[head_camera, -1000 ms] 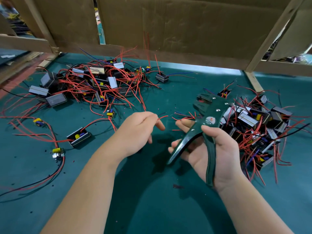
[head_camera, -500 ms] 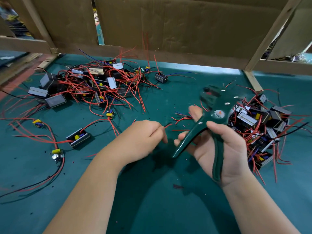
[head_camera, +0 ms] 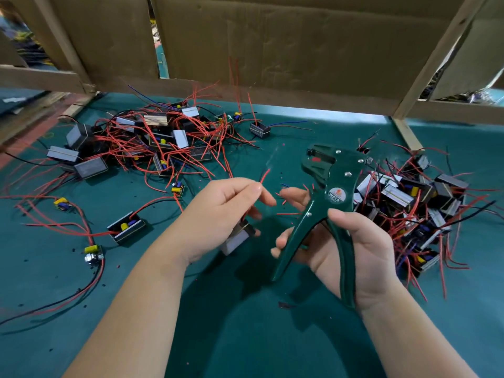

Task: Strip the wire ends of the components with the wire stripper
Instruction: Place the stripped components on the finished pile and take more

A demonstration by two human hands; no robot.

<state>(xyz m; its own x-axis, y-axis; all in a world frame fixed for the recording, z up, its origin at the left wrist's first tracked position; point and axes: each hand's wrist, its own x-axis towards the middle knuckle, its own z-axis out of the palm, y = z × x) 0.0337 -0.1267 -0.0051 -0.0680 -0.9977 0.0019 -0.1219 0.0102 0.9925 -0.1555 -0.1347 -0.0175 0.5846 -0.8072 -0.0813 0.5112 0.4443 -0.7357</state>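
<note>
Green mat [head_camera: 245, 336] covers the bench, w/ a cardboard wall [head_camera: 272, 50] and wood framing behind.

Head view: L hand [head_camera: 218, 214] pinches a red wire [head_camera: 265, 175] btwn thumb and forefinger, and the wire tip sticks up and to the right past the fingertips. Its component [head_camera: 237, 237] hangs blurred just below the palm, off the mat. 0.5 s ago it was hidden under the hand and only a short stub of wire showed.

R hand [head_camera: 362, 255] grips the wire stripper [head_camera: 332, 197], w/ the thumb over the near handle, fingers curled round the other and the handles spread. The tool's head points up and away, near the wire tip but not touching it. Vs. 0.5 s ago the head sits a bit further left, closer to the L hand.

Tangled pile of components [head_camera: 163, 137] lies far left. A second pile [head_camera: 409, 203] lies right, just behind the stripper. Both piles are unchanged. A few loose units [head_camera: 125, 227] lie near left, w/ bits of insulation scattered on the mat.
</note>
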